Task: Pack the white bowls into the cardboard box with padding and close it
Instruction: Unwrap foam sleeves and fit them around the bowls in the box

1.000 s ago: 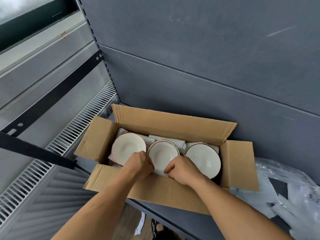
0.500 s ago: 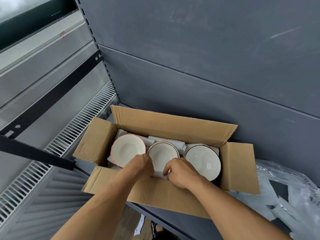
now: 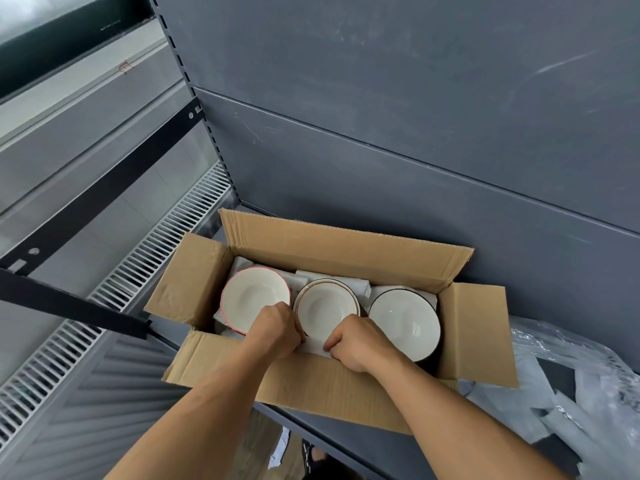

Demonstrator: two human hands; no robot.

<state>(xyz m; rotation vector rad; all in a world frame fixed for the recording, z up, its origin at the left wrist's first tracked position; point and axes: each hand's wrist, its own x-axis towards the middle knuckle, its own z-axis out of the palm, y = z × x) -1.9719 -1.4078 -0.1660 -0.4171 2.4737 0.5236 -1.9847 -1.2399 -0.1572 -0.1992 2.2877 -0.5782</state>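
Now left hand (image 3: 277,329), right hand (image 3: 356,342) both curled, pinching white foam padding sheet (image 3: 317,348); tuck evenly, gently beside brown-rimmed white ceramic bowl (image 3: 325,308).

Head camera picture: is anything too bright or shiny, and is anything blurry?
Head view: the window top left is washed out pale; head view: the crumpled plastic on the right glints; head view: the black-rimmed bowl carries tiny highlights, and nothing in the cardboard box looks blurred.
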